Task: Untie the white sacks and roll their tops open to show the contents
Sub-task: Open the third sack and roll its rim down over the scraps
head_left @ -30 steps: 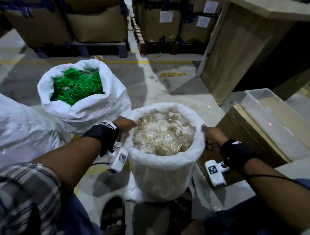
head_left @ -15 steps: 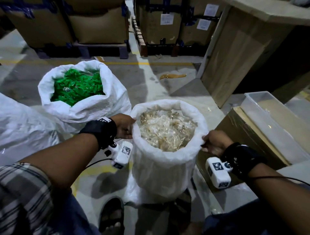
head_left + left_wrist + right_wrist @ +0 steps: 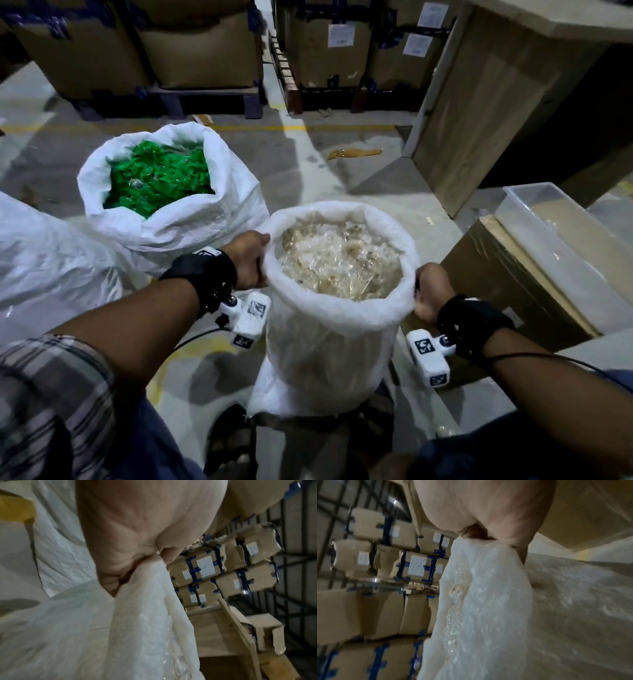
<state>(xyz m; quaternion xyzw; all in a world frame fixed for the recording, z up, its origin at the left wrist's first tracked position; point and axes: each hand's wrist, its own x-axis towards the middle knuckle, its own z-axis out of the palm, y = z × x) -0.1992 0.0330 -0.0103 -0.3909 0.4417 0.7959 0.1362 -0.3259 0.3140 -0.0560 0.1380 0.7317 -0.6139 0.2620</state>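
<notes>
A white sack (image 3: 325,346) stands open on the floor in front of me, its top rolled into a thick rim, full of clear, yellowish plastic pieces (image 3: 339,260). My left hand (image 3: 250,260) grips the rim's left side; the left wrist view shows the fingers (image 3: 123,555) curled on the rolled sack edge (image 3: 147,588). My right hand (image 3: 430,291) grips the right side, with fingers (image 3: 477,532) pinching the rim (image 3: 484,563). Behind it to the left a second white sack (image 3: 191,219) stands open on green pieces (image 3: 157,178). A third white sack (image 3: 44,260) lies at the far left.
A cardboard box (image 3: 513,291) with a clear plastic tub (image 3: 561,246) on it stands close on the right. A wooden crate (image 3: 507,102) is behind it. Palletised cartons (image 3: 191,44) line the far side. My sandalled foot (image 3: 229,442) is by the sack's base.
Both hands rose with the sack's rim, pulling the sack taller and closer to me. The grip on the two sides tightened; the other sacks stayed put.
</notes>
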